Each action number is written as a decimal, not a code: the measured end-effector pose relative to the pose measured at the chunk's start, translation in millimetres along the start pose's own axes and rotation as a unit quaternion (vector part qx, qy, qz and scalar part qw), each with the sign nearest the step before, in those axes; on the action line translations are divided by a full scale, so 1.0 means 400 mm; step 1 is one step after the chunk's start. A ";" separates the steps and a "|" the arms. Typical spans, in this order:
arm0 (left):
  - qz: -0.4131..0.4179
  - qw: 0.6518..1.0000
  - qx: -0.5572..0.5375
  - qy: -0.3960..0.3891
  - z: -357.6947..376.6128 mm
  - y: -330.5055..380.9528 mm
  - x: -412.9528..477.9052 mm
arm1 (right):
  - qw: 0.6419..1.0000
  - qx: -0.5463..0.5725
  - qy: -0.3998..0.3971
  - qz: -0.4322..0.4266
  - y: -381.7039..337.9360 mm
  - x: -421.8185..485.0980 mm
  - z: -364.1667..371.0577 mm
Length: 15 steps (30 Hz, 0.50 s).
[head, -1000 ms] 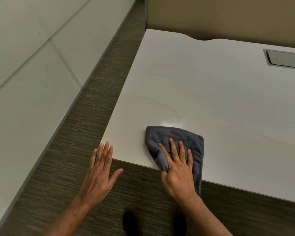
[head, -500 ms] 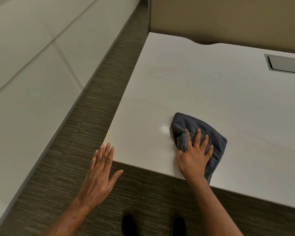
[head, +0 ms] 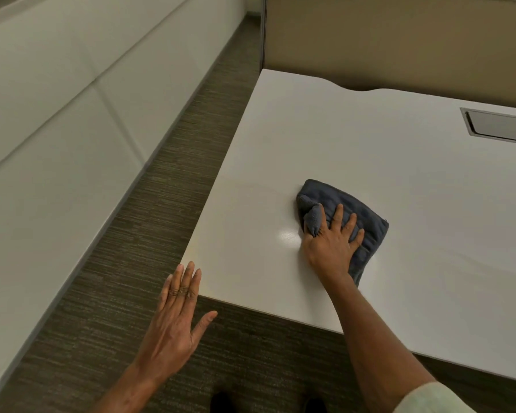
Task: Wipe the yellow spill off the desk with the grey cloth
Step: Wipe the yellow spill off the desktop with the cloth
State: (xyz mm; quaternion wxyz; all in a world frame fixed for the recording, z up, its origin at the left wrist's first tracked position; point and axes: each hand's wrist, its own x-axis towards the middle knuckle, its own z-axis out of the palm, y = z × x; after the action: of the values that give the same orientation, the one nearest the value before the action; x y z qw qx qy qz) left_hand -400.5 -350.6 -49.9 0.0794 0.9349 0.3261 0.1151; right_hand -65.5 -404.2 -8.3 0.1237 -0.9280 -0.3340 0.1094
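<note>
A folded grey cloth [head: 328, 201] lies on the white desk [head: 355, 144], a little in from its front edge. My right hand [head: 332, 245] presses flat on the cloth's near half, and a fold of cloth wraps over the index finger. My left hand [head: 176, 320] hovers open with spread fingers just off the desk's front left corner, holding nothing. I see no yellow spill on the desk; only a faint damp sheen and a bright glare spot [head: 286, 236] show left of the cloth.
A recessed grey cable hatch [head: 501, 126] sits in the desk at the far right. A tan partition [head: 399, 40] backs the desk. A strip of dark carpet [head: 167, 189] runs between the desk's left edge and a white panelled wall [head: 57, 129].
My right hand has slid the cloth from the desk's front edge rightward and further onto the desk. My left hand has stayed beside the corner.
</note>
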 end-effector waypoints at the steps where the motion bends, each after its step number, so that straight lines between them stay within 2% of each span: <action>1: 0.001 1.000 0.001 0.000 -0.001 -0.001 0.000 | 1.000 -0.002 -0.004 -0.003 -0.011 0.011 0.001; 15: 0.002 1.000 -0.006 0.008 -0.005 -0.003 0.001 | 0.994 -0.007 -0.050 -0.101 -0.191 0.104 0.042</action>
State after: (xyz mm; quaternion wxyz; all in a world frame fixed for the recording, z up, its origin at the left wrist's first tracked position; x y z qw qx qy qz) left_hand -401.4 -349.1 -48.1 0.0822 0.9343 0.3240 0.1242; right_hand -84.2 -317.7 -6.3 0.1106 -0.8838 -0.4325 0.1401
